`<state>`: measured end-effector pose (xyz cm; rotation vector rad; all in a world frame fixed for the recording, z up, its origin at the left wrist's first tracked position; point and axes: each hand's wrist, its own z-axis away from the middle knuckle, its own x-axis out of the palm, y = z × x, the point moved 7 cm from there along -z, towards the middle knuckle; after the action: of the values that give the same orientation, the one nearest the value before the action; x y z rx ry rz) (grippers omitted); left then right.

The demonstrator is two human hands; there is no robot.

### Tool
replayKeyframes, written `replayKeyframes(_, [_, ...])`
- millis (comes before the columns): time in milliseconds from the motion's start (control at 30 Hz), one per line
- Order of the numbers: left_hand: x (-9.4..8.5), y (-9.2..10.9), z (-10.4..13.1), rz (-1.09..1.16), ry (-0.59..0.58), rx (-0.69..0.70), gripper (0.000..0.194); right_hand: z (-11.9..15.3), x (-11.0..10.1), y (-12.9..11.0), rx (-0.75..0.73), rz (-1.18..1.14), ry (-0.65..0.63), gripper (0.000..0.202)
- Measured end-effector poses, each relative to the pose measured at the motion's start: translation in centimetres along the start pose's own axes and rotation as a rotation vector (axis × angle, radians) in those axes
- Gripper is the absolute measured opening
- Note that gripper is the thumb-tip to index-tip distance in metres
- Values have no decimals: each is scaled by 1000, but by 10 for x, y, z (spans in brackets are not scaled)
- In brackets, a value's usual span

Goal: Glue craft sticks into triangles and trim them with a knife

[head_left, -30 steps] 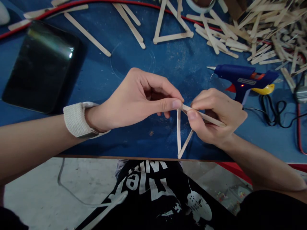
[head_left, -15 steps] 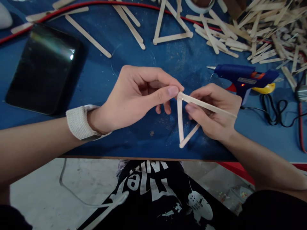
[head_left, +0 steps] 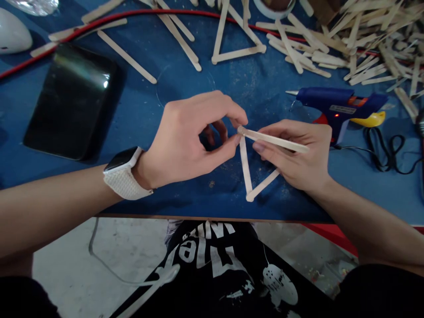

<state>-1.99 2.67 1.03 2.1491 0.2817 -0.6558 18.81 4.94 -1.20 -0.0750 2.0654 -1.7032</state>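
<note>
A triangle of wooden sticks (head_left: 245, 165) hangs over the near part of the blue table. My right hand (head_left: 294, 150) pinches it at the right, with thumb and fingers around the upper stick. My left hand (head_left: 195, 132) is at the upper left corner, thumb and forefinger apart on either side of that corner, the thumb tip close to it or touching. A blue glue gun (head_left: 338, 106) with a lit red light lies just beyond my right hand. Another stick triangle (head_left: 238, 54) rests on the table farther back.
A dark, shiny tablet-like object (head_left: 69, 101) lies at the left. Loose sticks (head_left: 127, 57) lie behind it beside a red cable (head_left: 139, 13). A heap of sticks (head_left: 364, 35) fills the back right. A black cord (head_left: 380, 150) coils at the right.
My left thumb and forefinger have parted at the corner, and the left wrist has turned so the watch face shows. The held triangle has tilted and shifted slightly left.
</note>
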Motion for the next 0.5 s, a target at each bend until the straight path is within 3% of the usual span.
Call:
replayKeyframes(133, [-5, 6, 0, -220, 134, 256, 14, -5, -3, 13, 149, -189, -13, 19])
replayKeyframes(267, [-1, 11, 8, -376, 178, 510, 15, -12, 0, 25, 350, -420, -172, 23])
replayKeyframes(400, [-3, 19, 11, -407, 148, 587, 9, -17, -1, 24, 424, -459, -343, 24])
replayKeyframes(500, [-3, 26, 2, -329, -2, 535, 7, -19, -2, 23, 412, -421, -434, 25])
